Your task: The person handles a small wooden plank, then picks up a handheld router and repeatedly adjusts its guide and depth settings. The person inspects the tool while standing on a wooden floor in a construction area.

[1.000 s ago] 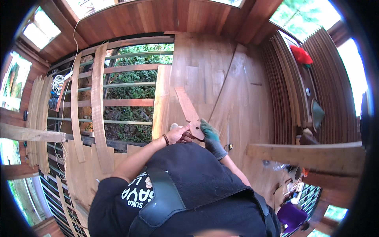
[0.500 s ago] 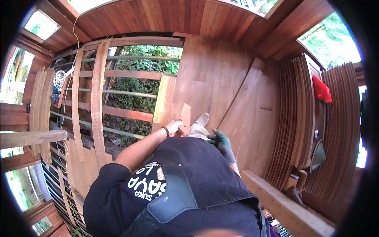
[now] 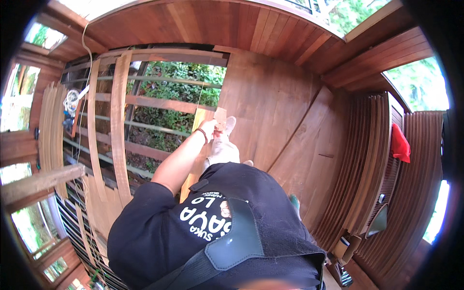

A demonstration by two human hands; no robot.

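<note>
Flat tan wooden piece (image 3: 220, 115) was held in left hand (image 3: 209, 128); green-gloved right hand (image 3: 294, 200), grip couldn't be seen. Brown plank floor (image 3: 266, 106) was part-laid; reddish wooden joists (image 3: 164, 103) were uncovered.

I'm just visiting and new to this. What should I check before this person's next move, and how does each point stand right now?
1. Left hand has hold of the small wooden piece: ok.
2. Left hand gloved: not ok, it is bare.
3. Right hand free of any load: cannot tell, the body hides most of it.
4. Forward shoe away from the floor opening: ok, it is over the boarded side.
5. Floor opening covered: not ok, greenery shows between the joists.
</note>
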